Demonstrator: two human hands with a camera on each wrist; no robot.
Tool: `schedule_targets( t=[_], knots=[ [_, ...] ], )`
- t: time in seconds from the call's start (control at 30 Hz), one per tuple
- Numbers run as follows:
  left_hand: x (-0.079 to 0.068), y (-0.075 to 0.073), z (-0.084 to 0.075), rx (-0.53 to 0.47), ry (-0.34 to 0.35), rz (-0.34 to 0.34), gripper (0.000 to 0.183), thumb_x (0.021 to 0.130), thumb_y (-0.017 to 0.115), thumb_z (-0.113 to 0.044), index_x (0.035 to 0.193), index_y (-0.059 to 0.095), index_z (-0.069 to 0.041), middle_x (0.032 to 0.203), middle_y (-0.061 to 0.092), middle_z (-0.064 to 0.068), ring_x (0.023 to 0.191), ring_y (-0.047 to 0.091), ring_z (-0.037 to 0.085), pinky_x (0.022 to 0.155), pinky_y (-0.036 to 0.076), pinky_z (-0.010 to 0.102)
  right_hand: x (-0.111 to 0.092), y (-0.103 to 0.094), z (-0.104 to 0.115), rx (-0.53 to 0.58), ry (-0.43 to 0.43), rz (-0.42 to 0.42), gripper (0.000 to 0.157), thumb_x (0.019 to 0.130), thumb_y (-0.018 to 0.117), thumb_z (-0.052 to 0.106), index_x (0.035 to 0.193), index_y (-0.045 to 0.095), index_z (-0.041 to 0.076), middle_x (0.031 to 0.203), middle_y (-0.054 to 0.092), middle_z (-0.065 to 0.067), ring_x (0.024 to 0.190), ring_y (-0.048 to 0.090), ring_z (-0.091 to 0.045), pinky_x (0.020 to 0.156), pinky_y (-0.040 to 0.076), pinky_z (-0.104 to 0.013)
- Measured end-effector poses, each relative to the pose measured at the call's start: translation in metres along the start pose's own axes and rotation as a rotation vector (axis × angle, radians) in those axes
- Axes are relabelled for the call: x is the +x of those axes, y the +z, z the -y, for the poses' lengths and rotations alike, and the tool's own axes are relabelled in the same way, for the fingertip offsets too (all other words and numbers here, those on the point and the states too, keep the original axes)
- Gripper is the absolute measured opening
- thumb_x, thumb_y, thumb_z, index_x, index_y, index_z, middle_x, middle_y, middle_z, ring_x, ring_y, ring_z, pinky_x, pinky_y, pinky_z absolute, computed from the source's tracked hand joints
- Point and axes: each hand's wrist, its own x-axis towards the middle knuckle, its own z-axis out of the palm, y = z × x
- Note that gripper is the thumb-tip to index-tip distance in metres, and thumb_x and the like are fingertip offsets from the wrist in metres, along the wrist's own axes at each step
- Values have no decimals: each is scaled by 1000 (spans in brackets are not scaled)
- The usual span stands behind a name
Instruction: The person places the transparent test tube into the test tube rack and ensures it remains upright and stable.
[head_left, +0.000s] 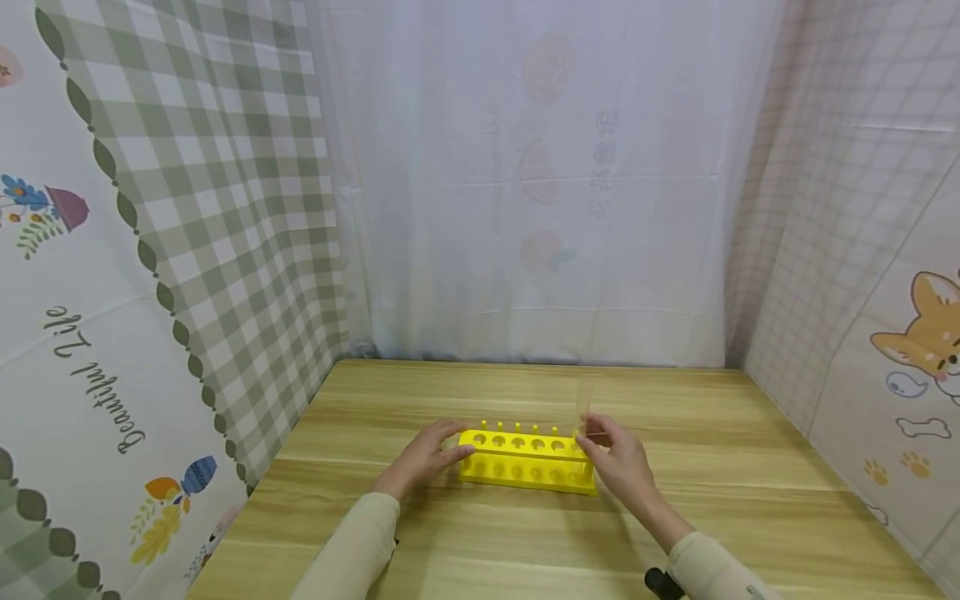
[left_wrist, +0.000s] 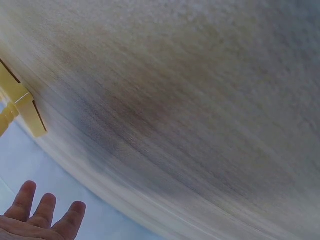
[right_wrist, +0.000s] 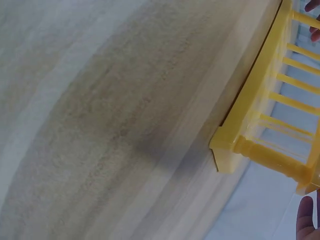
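A yellow test tube rack [head_left: 525, 485] stands on the table, with a row of round holes along its top and short pegs behind them. At its left end my left hand [head_left: 422, 460] holds the top corner, thumb at the front and fingers toward the back. In the left wrist view, several fingers [left_wrist: 44, 212] of that hand are spread. My right hand [head_left: 624, 463] pinches a clear test tube [head_left: 583, 403] upright at the rack's right-end hole. The tube's lower part is hidden by the fingers. In the right wrist view, the rack [right_wrist: 245, 107] shows from its end.
The wood-grain table [head_left: 525, 550] extends around the rack on all sides. A white curtain [head_left: 450, 250] hangs behind its back edge, with a checked cloth [head_left: 247, 167] at the left and a printed cloth [head_left: 862, 292] at the right. A black object [head_left: 663, 583] sits by the right sleeve.
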Motion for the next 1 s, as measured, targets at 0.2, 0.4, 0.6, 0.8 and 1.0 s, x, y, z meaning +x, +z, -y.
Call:
schedule_targets(
  t=[0.2, 0.4, 0.6, 0.8, 1.0],
  knots=[
    [0, -1, -1, 5, 3, 0, 57, 99, 58, -46, 144, 53, -11, 147, 48, 13, 137, 41, 38, 108, 35, 57, -2, 2, -2, -19, 25, 14, 34, 95, 69, 8, 127, 62, 2, 105, 68, -7, 96, 67, -24, 85, 55, -41],
    [1, 1, -1, 0, -7, -2, 57, 99, 58, -46, 144, 53, -11, 146, 48, 13, 136, 42, 37, 108, 36, 57, -4, 1, -4, -30, 47, 31, 34, 96, 67, 11, 128, 61, 2, 107, 68, -9, 100, 66, -27, 89, 53, -46],
    [2, 2, -3, 9, -1, 10, 59, 100, 56, -47, 145, 51, -10, 147, 49, 13, 136, 42, 37, 108, 35, 56, -5, -1, -6, -71, 17, 26, 33, 95, 69, 11, 125, 62, 0, 112, 68, -13, 105, 62, -31, 93, 50, -51],
    [-2, 2, -4, 81, 16, 3, 59, 100, 55, -47, 145, 51, -10, 145, 50, 12, 135, 43, 37, 109, 35, 56, -7, -1, -9, -120, -17, 49, 36, 94, 70, 13, 126, 62, -1, 119, 65, -14, 109, 61, -32, 94, 49, -51],
    [-5, 1, 4, 129, -10, -13, 72, 95, 57, -56, 150, 44, -11, 149, 46, 13, 136, 42, 37, 109, 34, 57, -8, -9, -11, -156, -21, 81, 44, 99, 64, 27, 133, 59, 1, 127, 62, -18, 115, 59, -36, 93, 49, -55]
  ],
)
